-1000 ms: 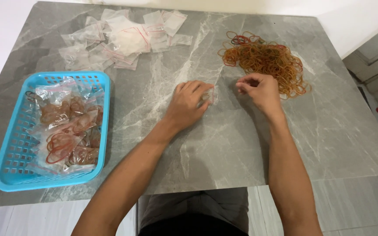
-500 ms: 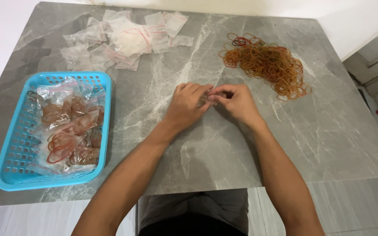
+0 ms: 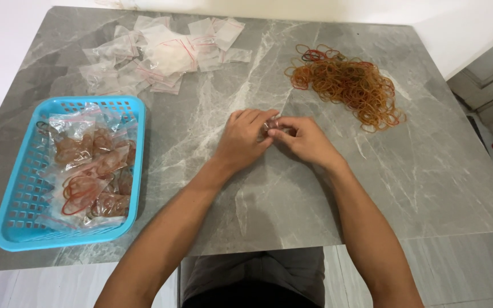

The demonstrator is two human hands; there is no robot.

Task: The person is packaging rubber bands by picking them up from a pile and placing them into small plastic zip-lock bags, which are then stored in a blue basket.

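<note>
Now your left hand (image 3: 245, 138) and right hand (image 3: 306, 138) pinch a small clear bag (image 3: 271, 126) mid-worktop, filling step; next needs bands (image 3: 349, 82) from 1 o'clock.

Clear bags (image 3: 164, 54), filled bags (image 3: 89, 171)

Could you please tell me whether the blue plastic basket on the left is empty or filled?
Partly filled: the blue plastic basket holds clear bags of rubber bands.

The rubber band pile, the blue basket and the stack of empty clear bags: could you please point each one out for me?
rubber band pile (image 3: 346, 82): head view, on the dense middle of the heap.
blue basket (image 3: 21, 188): head view, on its bare left wall.
empty clear bags (image 3: 166, 54): head view, on the middle of the stack.
</note>
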